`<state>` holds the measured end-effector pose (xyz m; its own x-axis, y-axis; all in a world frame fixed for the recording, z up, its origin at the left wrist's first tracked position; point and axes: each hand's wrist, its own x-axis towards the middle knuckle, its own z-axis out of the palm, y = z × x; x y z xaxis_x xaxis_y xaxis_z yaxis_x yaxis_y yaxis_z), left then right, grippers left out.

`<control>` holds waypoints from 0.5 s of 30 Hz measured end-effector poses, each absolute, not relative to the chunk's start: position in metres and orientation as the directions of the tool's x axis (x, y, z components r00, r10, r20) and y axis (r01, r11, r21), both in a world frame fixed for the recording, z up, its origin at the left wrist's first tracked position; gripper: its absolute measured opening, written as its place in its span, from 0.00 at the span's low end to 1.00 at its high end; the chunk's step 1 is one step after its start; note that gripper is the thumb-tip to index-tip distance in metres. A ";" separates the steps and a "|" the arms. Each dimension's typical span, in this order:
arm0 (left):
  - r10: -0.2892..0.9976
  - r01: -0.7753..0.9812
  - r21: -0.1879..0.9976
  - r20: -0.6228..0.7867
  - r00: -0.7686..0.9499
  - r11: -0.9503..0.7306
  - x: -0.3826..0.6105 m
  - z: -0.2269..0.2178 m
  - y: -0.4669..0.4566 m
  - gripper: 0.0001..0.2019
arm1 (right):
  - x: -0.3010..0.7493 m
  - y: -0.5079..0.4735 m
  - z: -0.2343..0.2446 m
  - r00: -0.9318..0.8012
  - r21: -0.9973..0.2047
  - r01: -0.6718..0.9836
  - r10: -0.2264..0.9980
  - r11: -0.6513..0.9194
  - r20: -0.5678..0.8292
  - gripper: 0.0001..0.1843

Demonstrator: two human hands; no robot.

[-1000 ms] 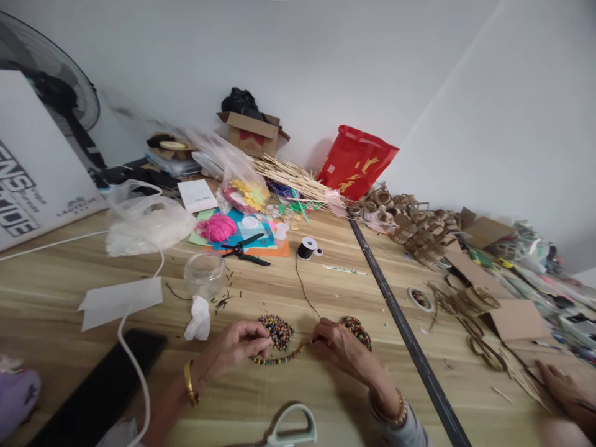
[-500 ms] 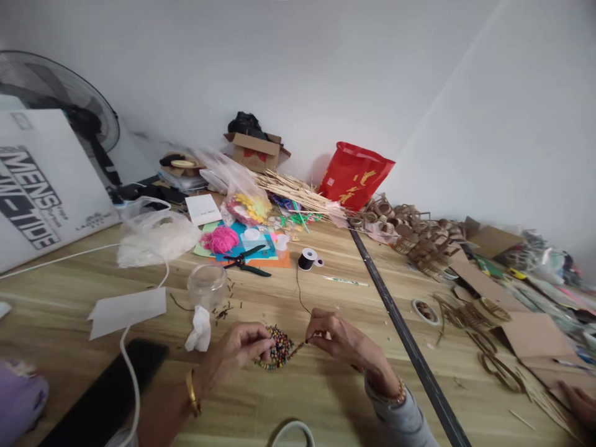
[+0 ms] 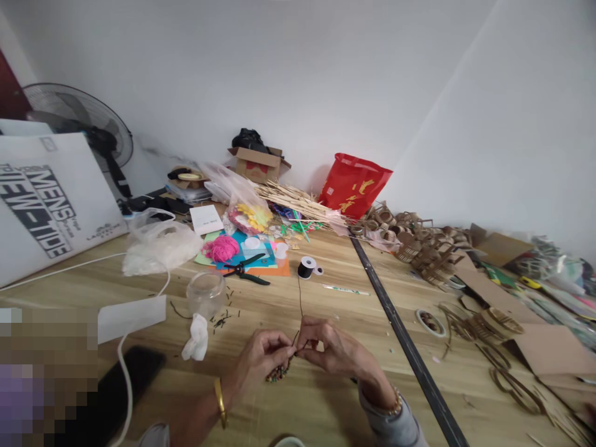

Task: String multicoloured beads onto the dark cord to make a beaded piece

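Note:
My left hand (image 3: 261,359) pinches the dark cord at the end of a string of small multicoloured beads (image 3: 278,374), which hangs below its fingers. Close against it, my right hand (image 3: 329,349) is closed, thumb and forefinger pinching the same thin black cord (image 3: 300,301). The fingertips of both hands almost meet, and a short piece of cord sticks up between them. From there the cord runs back to a black spool (image 3: 306,268) standing on the table. Part of the bead string is hidden behind my left hand.
Black-handled pliers (image 3: 245,271), a pink yarn ball (image 3: 222,248) and a clear glass bowl (image 3: 205,295) sit left of the spool. Near the bowl lie a crumpled tissue (image 3: 196,338) and dark snippets. A black strip (image 3: 400,329) crosses the table; woven pieces (image 3: 410,239) pile up beyond.
My hands have come together, the left moving right and lifting the bead string off its heap. Fingertips that were apart now almost touch at the cord. The view has shifted slightly.

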<state>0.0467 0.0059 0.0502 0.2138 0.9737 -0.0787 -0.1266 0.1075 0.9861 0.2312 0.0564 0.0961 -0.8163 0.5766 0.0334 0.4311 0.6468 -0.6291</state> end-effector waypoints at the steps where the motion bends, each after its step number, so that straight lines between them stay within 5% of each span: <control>1: 0.977 -0.146 0.983 -0.077 0.198 0.107 0.049 0.049 0.006 0.16 | 0.231 0.056 0.096 -0.811 -0.629 0.437 0.584 0.643 0.032 0.05; 15: 0.968 -0.231 0.949 -0.174 0.183 0.214 0.049 0.036 0.008 0.20 | 0.226 0.049 0.106 -0.817 -0.550 0.444 0.572 0.708 0.077 0.10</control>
